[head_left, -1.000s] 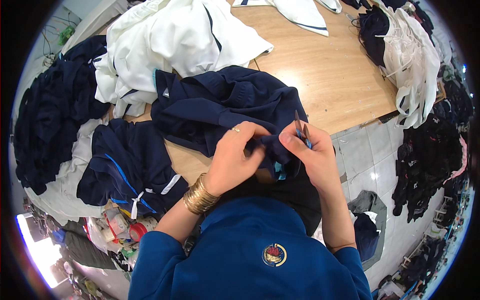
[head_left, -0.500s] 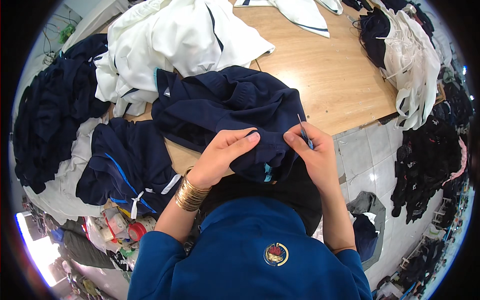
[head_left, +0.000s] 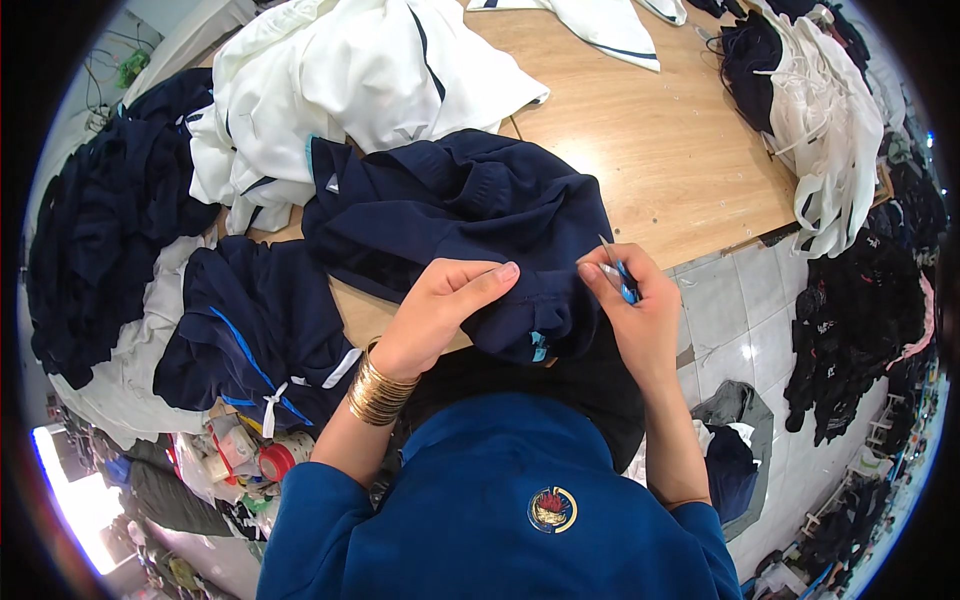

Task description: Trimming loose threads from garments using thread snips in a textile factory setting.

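Observation:
A navy blue garment (head_left: pixel 460 215) lies bunched on the wooden table (head_left: pixel 650 140), its near edge hanging over the table's front. My left hand (head_left: pixel 440 310), with gold bangles on the wrist, presses down on the garment's near fold, fingers stretched to the right. My right hand (head_left: pixel 635 310) pinches the fabric edge beside it and holds a small blue-handled thread snipper (head_left: pixel 615 270), its metal tip pointing up and away. The two hands are a finger's width apart on the same fold.
White garments (head_left: pixel 340 80) are piled at the table's back left, and navy ones (head_left: pixel 110 230) are heaped at the left. Another navy piece with blue stripes (head_left: pixel 250 340) lies left of my arm. White and dark clothes (head_left: pixel 830 120) hang off the right edge. Tiled floor (head_left: pixel 740 330) lies beneath.
My left hand has slid off the fold and stretched flat to the right; the garment has been pulled and smoothed. My right hand stays put with the snipper.

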`<state>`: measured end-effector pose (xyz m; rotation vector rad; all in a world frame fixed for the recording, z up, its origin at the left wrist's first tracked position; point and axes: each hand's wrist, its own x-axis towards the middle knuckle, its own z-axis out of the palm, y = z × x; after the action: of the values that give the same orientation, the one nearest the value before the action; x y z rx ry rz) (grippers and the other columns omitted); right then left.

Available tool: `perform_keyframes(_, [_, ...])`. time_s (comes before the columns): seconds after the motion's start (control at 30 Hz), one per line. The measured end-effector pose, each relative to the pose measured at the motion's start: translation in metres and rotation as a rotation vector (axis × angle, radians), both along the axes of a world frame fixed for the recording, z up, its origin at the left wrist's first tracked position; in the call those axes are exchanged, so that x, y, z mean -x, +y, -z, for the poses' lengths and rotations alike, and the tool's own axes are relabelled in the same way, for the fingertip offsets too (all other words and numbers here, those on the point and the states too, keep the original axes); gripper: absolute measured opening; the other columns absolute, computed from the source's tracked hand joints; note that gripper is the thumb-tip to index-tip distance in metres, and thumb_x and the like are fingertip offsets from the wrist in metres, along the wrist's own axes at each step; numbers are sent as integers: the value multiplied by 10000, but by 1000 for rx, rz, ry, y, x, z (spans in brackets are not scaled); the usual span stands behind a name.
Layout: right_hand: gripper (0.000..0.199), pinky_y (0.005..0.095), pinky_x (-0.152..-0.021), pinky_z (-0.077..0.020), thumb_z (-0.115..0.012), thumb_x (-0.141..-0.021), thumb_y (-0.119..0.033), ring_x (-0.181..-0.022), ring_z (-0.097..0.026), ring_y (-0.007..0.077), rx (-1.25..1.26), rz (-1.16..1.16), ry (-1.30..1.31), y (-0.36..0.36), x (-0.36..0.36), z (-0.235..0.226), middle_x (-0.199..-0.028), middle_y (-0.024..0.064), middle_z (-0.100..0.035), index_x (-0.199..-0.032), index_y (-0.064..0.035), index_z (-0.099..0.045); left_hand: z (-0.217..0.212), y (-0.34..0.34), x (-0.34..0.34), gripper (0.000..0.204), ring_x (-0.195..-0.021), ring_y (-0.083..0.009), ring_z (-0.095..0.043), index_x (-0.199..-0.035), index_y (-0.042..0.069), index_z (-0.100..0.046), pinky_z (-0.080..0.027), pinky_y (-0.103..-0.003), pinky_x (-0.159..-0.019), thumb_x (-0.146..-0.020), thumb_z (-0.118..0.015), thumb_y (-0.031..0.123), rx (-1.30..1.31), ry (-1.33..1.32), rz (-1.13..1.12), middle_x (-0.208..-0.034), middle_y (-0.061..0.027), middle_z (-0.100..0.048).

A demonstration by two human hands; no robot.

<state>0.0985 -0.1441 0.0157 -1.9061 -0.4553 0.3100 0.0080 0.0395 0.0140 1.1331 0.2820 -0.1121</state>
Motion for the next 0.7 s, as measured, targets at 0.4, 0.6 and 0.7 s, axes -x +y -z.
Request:
perform_keyframes(0.4, [203, 265, -569, -302, -730, -647, -47, -507, -424, 123, 24, -59, -809, 9, 15, -8, -596, -33, -525, -828, -105, -659, -13, -17, -2, 292, -671, 14, -401, -1009, -38, -641, -359, -167, -579, -936, -525, 220, -199, -32, -36, -747, 97, -533])
perform_keyframes(0.6, [142, 224, -590, -359, -642, -737, 28, -524, -444, 96, -132, -61, -271, 6, 17, -12, -668, -3, -562, -856, -44, -612, -13, -15, 0, 293, -655, 16, -380, -1010, -46, -636, -328, -168, -555, -927, -541, 219, -182, 15, -14, -732, 98, -513])
perform_keyframes(0.7, [76, 162, -616, -350, -625, -848, -61, -650, -434, 10, -370, -63, 247, 3, 14, -21, -736, -49, -538, -863, 3, -589, -14, -18, -2, 285, -651, 12, -386, -985, -50, -639, -329, -166, -557, -921, -549, 213, -179, 9, -29, -729, 94, -516])
